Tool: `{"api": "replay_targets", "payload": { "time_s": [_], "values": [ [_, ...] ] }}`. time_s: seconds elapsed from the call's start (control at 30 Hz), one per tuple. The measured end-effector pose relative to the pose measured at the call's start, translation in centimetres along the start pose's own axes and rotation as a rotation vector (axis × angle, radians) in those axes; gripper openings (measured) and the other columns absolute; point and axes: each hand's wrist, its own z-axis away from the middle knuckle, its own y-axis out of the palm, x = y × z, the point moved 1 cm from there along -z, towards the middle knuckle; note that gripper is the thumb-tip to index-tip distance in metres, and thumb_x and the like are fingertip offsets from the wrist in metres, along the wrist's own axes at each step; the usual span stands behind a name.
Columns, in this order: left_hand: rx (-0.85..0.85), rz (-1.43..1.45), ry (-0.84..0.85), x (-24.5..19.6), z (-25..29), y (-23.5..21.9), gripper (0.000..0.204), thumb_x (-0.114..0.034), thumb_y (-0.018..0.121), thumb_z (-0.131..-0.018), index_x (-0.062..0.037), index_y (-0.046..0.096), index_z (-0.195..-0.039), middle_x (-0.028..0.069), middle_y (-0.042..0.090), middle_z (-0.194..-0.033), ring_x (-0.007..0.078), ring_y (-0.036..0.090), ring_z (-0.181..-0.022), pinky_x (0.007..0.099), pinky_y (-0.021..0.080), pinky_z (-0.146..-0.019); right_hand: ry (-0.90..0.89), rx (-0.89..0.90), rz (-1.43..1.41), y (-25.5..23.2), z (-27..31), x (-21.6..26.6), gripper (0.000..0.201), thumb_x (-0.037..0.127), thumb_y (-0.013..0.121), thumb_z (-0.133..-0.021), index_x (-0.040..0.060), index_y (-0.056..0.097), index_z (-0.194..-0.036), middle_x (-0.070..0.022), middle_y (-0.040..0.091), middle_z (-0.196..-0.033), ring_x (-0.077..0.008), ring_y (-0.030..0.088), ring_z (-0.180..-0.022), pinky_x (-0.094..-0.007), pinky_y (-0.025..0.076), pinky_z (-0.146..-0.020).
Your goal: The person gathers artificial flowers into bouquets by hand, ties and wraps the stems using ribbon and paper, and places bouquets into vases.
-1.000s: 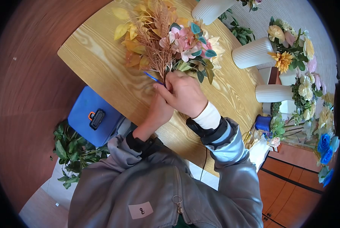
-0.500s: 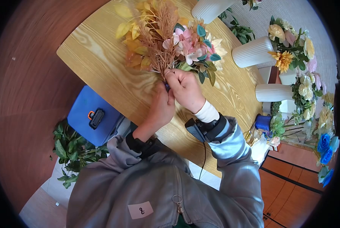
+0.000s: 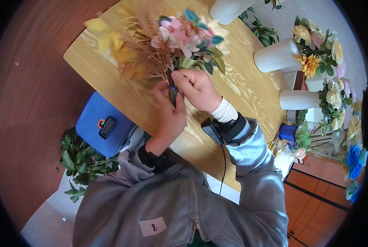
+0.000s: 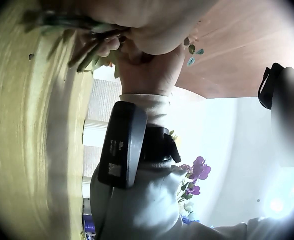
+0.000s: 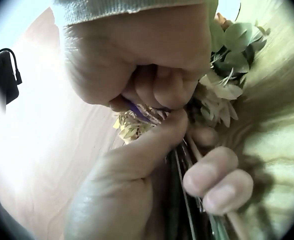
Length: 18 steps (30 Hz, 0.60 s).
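A bouquet of artificial flowers (image 3: 183, 35) with pink blooms, yellow leaves and brown plumes is held over the wooden table (image 3: 250, 94). My left hand (image 3: 170, 119) grips its stems (image 5: 179, 200) from below, thumb on one side and fingers on the other. My right hand (image 3: 202, 91) is right beside it at the neck of the bunch, fingers curled. From its curled fingers shows a blue-purple ribbon (image 5: 141, 113), pinched against the stems. A blue band (image 3: 173, 87) crosses the stems between both hands. In the left wrist view the stem ends (image 4: 62, 21) stick out past the left hand.
White ribbed vases (image 3: 276, 55) with flowers line the table's far right side. A blue ribbon spool (image 3: 287, 132) stands at the right edge, near loose flowers (image 3: 302, 138). Left of the table are a blue box (image 3: 101, 123) and a leafy plant (image 3: 83, 160).
The bouquet has swung left, its yellow leaves blurred. A loose blue ribbon end seen left of the hands earlier no longer shows there. The left-hand fingers have spread along the stems.
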Motion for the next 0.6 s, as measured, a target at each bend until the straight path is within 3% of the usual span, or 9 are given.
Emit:
{"api": "replay_targets", "payload": {
  "time_s": [0.03,0.07,0.13,0.17,0.23,0.37,0.47,0.6],
  "values": [
    [-0.036,0.105,-0.090,-0.7,0.2,0.0,0.039,0.003,0.042,-0.082,-0.0041,0.021,-0.114,0.0131,0.040,-0.103,0.0157,0.050,-0.082,0.0226,0.044,-0.059,0.028,0.010,-0.051,0.0,-0.1,0.0,0.030,0.018,0.041,-0.089,0.0004,0.047,-0.065,0.0004,0.045,-0.053,-0.0061,0.045,-0.048,-0.0219,0.036,-0.044],
    [-0.036,0.103,-0.090,-0.9,0.3,0.0,0.039,0.003,0.042,-0.082,-0.0041,0.021,-0.114,0.0131,0.040,-0.103,0.0157,0.050,-0.082,0.0226,0.044,-0.059,0.055,0.020,-0.102,0.1,-0.1,0.0,0.030,0.018,0.041,-0.090,0.0007,0.046,-0.065,0.0005,0.045,-0.055,-0.0060,0.043,-0.050,-0.0219,0.036,-0.047],
    [-0.095,0.205,0.102,-1.2,0.4,-0.1,0.040,0.005,0.046,-0.080,-0.0048,0.022,-0.111,0.0107,0.039,-0.097,0.0099,0.049,-0.071,0.0173,0.041,-0.046,0.046,0.030,-0.098,0.2,-0.2,0.5,0.030,0.017,0.041,-0.090,0.0009,0.047,-0.065,0.0006,0.044,-0.056,-0.0062,0.041,-0.053,-0.0217,0.036,-0.049],
    [-0.096,0.203,0.101,-1.0,0.3,-0.2,0.040,0.005,0.046,-0.080,-0.0048,0.022,-0.111,0.0107,0.039,-0.097,0.0099,0.049,-0.071,0.0173,0.041,-0.046,0.037,0.040,-0.094,0.3,-0.2,0.6,0.030,0.017,0.041,-0.090,0.0010,0.047,-0.065,0.0007,0.044,-0.057,-0.0063,0.040,-0.055,-0.0215,0.036,-0.052],
    [-0.187,0.007,0.329,-0.6,0.0,-0.4,0.042,0.006,0.047,-0.079,-0.0050,0.022,-0.111,0.0095,0.039,-0.097,0.0108,0.049,-0.066,0.0187,0.042,-0.046,0.033,0.044,-0.093,0.2,-0.5,0.4,0.030,0.017,0.041,-0.090,0.0011,0.047,-0.065,0.0009,0.043,-0.058,-0.0065,0.039,-0.056,-0.0219,0.035,-0.052],
    [-0.170,0.131,0.256,0.2,-0.1,-1.0,0.040,0.006,0.048,-0.079,-0.0042,0.024,-0.109,0.0088,0.041,-0.096,0.0101,0.049,-0.062,0.0190,0.043,-0.046,0.072,0.034,-0.129,0.2,-0.7,0.6,0.030,0.017,0.041,-0.089,0.0002,0.046,-0.065,0.0001,0.042,-0.057,-0.0069,0.037,-0.055,-0.0226,0.034,-0.050],
    [-0.056,-0.092,0.287,-0.9,0.0,-1.1,0.034,0.005,0.047,-0.080,-0.0035,0.026,-0.106,0.0091,0.042,-0.094,0.0096,0.050,-0.064,0.0192,0.045,-0.048,0.031,0.044,0.049,0.4,-0.6,1.0,0.030,0.018,0.042,-0.089,-0.0009,0.047,-0.066,-0.0007,0.041,-0.055,-0.0071,0.036,-0.052,-0.0234,0.034,-0.048],
    [-0.024,0.066,0.236,-0.9,-0.1,-1.0,0.029,0.004,0.045,-0.082,-0.0028,0.029,-0.105,0.0093,0.045,-0.092,0.0089,0.051,-0.066,0.0192,0.045,-0.046,0.048,0.026,0.072,0.6,-0.5,0.9,0.029,0.018,0.043,-0.088,-0.0018,0.048,-0.068,-0.0015,0.041,-0.053,-0.0070,0.035,-0.051,-0.0239,0.033,-0.046]
  ]
}}
